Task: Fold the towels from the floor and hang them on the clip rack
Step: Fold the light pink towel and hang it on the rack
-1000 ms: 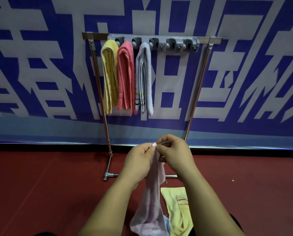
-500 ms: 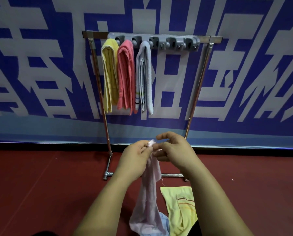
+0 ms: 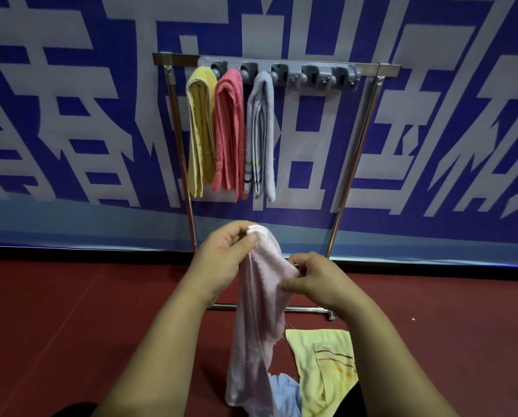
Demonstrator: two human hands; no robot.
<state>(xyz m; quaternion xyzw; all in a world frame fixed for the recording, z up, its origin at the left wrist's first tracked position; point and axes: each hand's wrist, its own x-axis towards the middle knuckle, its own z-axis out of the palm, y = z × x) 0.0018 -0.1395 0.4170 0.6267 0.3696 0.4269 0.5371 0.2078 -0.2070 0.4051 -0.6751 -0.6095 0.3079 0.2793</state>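
I see left hand (image 3: 221, 260) pinching top end of pale pink towel (image 3: 257, 311), held up before clip rack (image 3: 282, 73). Right hand (image 3: 318, 281) grasps same towel lower, at its side edge. Towel hangs down between forearms. On floor (image 3: 71, 326), near edge: striped yellow towel (image 3: 321, 365), blue towel (image 3: 285, 392) beside it. On rack's left clips hang folded yellow towel (image 3: 200, 127), coral towel (image 3: 229, 130), grey towel (image 3: 262, 130)

Wall banner (image 3: 71, 121) behind the clip rack (image 3: 282, 74): blue ground, one row of very large white block characters, Chinese in look, running its full width. Their tops are cut off at the picture's edge and the rack covers part of the row, so none can be read with certainty.
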